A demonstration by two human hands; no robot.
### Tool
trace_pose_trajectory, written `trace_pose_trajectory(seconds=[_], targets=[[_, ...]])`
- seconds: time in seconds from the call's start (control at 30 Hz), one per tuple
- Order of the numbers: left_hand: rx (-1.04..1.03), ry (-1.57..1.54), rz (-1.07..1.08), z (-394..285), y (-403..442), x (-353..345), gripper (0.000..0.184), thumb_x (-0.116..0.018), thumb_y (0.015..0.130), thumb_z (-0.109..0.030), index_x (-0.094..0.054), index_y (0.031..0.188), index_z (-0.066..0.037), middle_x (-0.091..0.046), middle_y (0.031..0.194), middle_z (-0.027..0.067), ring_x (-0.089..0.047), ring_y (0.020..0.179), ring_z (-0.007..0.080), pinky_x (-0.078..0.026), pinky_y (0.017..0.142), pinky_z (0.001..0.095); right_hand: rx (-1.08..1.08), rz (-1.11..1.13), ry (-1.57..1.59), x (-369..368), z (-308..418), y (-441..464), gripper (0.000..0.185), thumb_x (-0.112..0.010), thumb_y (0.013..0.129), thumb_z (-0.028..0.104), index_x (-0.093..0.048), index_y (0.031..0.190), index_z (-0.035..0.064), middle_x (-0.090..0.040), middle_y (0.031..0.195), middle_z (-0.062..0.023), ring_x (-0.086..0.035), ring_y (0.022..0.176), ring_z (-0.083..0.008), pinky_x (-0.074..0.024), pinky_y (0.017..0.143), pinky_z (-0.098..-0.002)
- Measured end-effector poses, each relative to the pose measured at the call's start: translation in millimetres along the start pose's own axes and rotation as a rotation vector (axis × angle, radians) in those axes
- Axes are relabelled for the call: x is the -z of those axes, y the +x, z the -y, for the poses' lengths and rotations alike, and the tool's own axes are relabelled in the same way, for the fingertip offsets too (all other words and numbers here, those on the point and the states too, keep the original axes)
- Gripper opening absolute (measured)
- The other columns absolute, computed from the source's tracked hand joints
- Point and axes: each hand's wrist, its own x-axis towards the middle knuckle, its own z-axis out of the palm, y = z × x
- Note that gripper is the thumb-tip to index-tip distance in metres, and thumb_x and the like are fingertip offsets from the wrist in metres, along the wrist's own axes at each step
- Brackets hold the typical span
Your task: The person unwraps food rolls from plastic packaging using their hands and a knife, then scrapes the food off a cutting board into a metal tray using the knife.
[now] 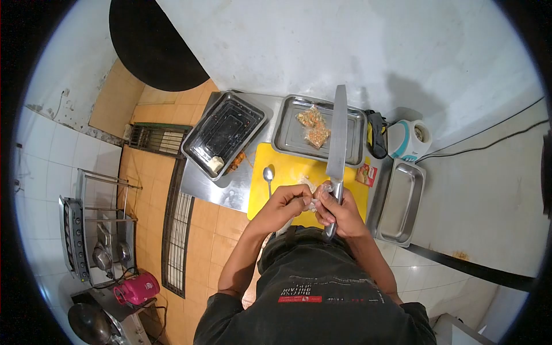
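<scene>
My right hand (342,214) is wrapped round the handle of a large knife (339,126), whose broad blade points away from me over the tray's edge. Thumb and fingers of my left hand (283,208) are pinched on a crumpled clear plastic bag (311,204), which also touches my right fingertips; its contents are unclear. Both hands are close together above a yellow cutting board (267,156). On the board, a metal spoon (268,174) lies left of the hands, and a small red packet (365,175) lies at the right.
Behind the board, a steel tray (282,129) holds plastic bags of orange-and-white bits (314,129). A dark tray (221,132) with a pale lump (215,164) stands left. At right are a deep steel pan (401,201), a white-and-teal appliance (409,140) and a dark pouch (376,133).
</scene>
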Motion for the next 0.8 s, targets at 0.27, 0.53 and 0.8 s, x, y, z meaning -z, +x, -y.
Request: trace_pose_trajectory(seconds=[0.27,0.53,0.8], targets=[[-0.205,0.565,-0.155,-16,-6,-10,0.015,-0.061,0.092,-0.010,-0.060,0.084,0.002,-0.061,0.068,0.0054,-0.048,0.062,0.0086,-0.038,0.055,0.0273,0.044,-0.031,-0.634,2,16,-3,0.022,-0.073,0.089,0.018,-0.065,0.099,0.0000,-0.060,0.072,-0.0010,-0.050,0.056,-0.0050,-0.0390,0.049,-0.0246],[-0.201,0.461,-0.126,-3,-5,-13,0.020,-0.059,0.094,-0.011,-0.058,0.079,0.002,-0.058,0.065,0.0012,-0.047,0.061,0.0068,-0.037,0.054,0.0280,0.008,0.037,-0.522,-10,28,-12,0.023,-0.066,0.094,0.022,-0.065,0.099,0.0001,-0.058,0.070,-0.0012,-0.049,0.054,-0.0050,-0.0377,0.050,-0.0221],[-0.213,0.082,-0.093,-6,-7,-30,0.022,-0.054,0.099,-0.011,-0.056,0.080,0.000,-0.052,0.071,-0.0007,-0.044,0.067,0.0046,-0.034,0.058,0.0227,0.046,0.210,0.181,1,-8,-10,0.024,-0.056,0.100,0.030,-0.053,0.093,0.0074,-0.051,0.078,0.0007,-0.035,0.047,-0.0031,-0.0339,0.049,-0.0209]])
